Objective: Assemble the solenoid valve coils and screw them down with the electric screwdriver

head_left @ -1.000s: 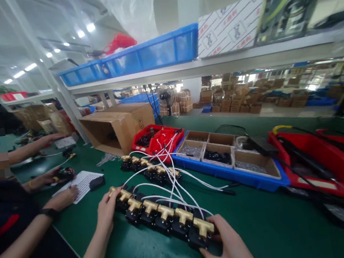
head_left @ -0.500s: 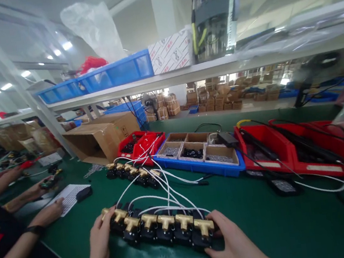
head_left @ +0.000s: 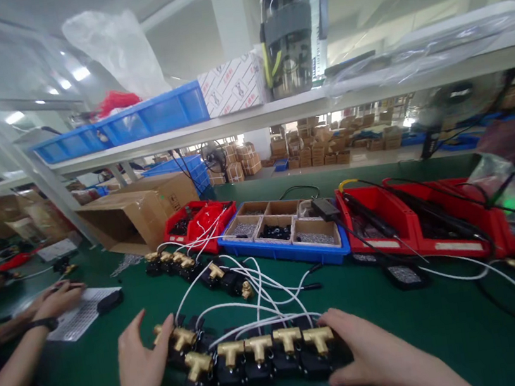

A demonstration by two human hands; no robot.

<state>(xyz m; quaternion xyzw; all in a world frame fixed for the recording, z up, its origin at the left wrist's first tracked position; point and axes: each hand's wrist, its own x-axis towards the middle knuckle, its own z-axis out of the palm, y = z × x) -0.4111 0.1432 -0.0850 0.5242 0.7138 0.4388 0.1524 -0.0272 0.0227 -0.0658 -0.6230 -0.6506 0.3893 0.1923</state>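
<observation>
Valves (head_left: 259,348) lie between the left hand (head_left: 140,366), loosely open, and right hand (head_left: 368,347), curved round one end, grip unclear.

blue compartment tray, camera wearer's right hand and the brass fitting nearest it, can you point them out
Blue compartment tray (head_left: 289,253): head view, on its front wall.
Right hand (head_left: 363,347): head view, on the back of it.
Brass fitting (head_left: 318,336): head view, middle of its crossbar.

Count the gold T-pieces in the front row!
7: three gold T-pieces beside the left hand, which partly hides one, then four lined up to the right hand. More could be hidden.
</observation>
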